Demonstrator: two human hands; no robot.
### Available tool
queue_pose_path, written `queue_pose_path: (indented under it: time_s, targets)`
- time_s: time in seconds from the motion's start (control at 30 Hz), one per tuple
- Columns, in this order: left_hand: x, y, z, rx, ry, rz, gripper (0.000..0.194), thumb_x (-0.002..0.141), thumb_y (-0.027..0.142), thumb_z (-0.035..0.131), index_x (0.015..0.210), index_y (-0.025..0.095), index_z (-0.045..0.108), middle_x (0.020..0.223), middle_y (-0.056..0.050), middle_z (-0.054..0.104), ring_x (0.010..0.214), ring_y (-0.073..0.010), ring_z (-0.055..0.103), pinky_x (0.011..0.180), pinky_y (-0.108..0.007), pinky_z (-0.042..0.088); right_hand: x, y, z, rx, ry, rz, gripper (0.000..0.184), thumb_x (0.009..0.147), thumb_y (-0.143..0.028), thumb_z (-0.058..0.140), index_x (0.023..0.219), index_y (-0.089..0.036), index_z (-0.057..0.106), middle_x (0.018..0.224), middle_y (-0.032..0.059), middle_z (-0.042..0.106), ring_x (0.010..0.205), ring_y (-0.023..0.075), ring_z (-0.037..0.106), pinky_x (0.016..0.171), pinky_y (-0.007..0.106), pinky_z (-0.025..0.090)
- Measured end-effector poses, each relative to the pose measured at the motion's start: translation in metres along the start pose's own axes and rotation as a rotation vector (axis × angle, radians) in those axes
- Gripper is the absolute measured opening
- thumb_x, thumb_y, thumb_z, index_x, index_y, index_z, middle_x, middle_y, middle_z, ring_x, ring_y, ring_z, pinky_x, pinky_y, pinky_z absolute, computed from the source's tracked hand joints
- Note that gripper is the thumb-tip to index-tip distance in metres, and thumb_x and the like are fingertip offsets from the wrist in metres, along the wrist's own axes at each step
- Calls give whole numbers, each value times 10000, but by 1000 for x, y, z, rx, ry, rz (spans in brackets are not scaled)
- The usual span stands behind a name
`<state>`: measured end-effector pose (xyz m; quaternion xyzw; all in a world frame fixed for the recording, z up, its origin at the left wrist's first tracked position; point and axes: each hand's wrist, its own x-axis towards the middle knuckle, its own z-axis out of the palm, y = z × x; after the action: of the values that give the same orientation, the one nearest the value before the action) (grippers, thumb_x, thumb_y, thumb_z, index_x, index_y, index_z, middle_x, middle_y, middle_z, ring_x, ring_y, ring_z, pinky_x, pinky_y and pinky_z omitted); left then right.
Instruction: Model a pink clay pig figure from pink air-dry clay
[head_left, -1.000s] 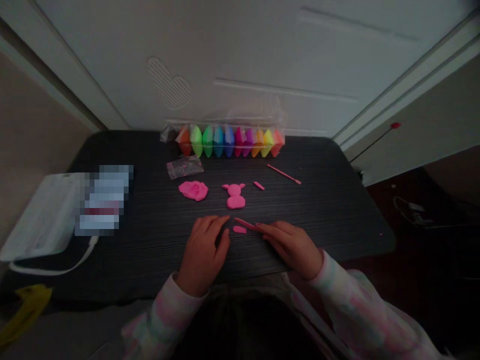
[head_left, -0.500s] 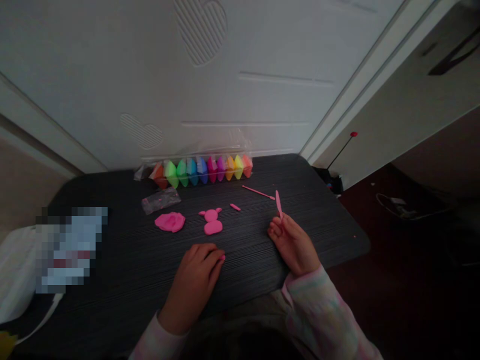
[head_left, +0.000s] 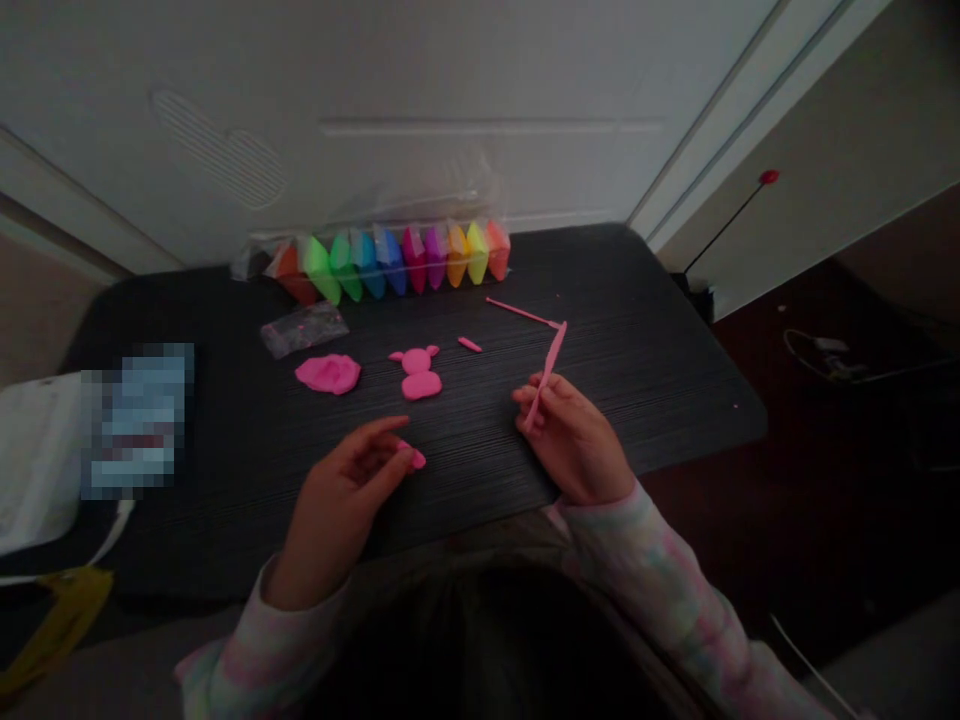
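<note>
My left hand [head_left: 341, 495] pinches a small piece of pink modelling clay [head_left: 411, 455] between thumb and fingers, just above the dark table. In my right hand [head_left: 574, 435] is a pink plastic clay knife [head_left: 553, 352], its blade pointing up and away from me. Between and beyond the hands lies a flat pink clay figure [head_left: 421, 385] with a rounded body, a head and two ear-like pieces. A short pink clay strip [head_left: 470, 345] lies right of it. A larger pink clay lump [head_left: 328, 373] rests to its left. A thin pink tool [head_left: 519, 312] lies behind the knife.
A row of coloured clay packs [head_left: 390, 262] in clear wrap stands along the back of the table [head_left: 480, 480], against a white panel. A crumpled clear wrapper [head_left: 305, 330] lies in front. On the left are a blurred-out device [head_left: 146, 420], a white box [head_left: 37, 460] and a cable.
My left hand has turned and lifted slightly, showing the pink clay in its pinch. My right hand has shifted its hold, so more of the knife shows. The view has tilted downward.
</note>
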<state>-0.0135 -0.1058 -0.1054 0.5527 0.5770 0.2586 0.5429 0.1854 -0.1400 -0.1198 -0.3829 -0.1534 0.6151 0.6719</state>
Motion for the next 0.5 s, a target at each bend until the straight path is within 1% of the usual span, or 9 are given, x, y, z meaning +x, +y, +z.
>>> queue_pose_path:
  time_s: [0.1, 0.17, 0.27, 0.37, 0.43, 0.5]
  targets:
    - [2, -5, -5, 81, -5, -22, 270, 684, 355, 610, 897, 189, 600, 720, -8, 667, 664, -152, 621, 592, -249, 486, -6, 6, 6, -29, -57, 8, 96, 756, -146, 534, 836, -188, 566, 658, -29, 628, 461, 21, 388, 441, 129, 347]
    - [2, -8, -6, 194, -7, 29, 253, 699, 377, 597, 881, 201, 612, 737, -6, 674, 671, -154, 619, 602, -254, 482, -9, 9, 9, -121, -71, -26, 128, 772, -138, 522, 880, -203, 545, 661, -39, 617, 443, 23, 390, 424, 142, 336]
    - [5, -11, -6, 433, 8, 199, 196, 725, 361, 582, 847, 217, 632, 799, 3, 666, 697, -143, 602, 658, -262, 473, -12, 14, 10, -304, -88, -86, 158, 795, -148, 516, 929, -230, 523, 699, -48, 599, 456, 37, 456, 423, 170, 362]
    - [8, -13, -4, 602, 12, 399, 145, 758, 299, 559, 828, 198, 634, 815, -7, 648, 761, -149, 580, 717, -274, 462, -15, 17, 8, -516, -106, -113, 83, 835, -199, 484, 860, -218, 561, 733, -29, 582, 499, 51, 495, 446, 196, 392]
    - [10, -15, -3, 670, 9, 488, 127, 772, 261, 548, 825, 178, 627, 799, -18, 639, 795, -157, 567, 743, -284, 457, -17, 19, 7, -679, -108, -152, 149, 856, -228, 454, 811, -207, 595, 781, -2, 575, 531, 59, 494, 460, 213, 396]
    - [11, -18, -3, 733, 32, 547, 118, 780, 231, 543, 841, 168, 622, 819, -29, 627, 818, -164, 553, 763, -301, 452, -19, 20, 6, -832, -97, -217, 177, 860, -241, 446, 830, -218, 619, 763, 6, 553, 563, 78, 488, 483, 234, 401]
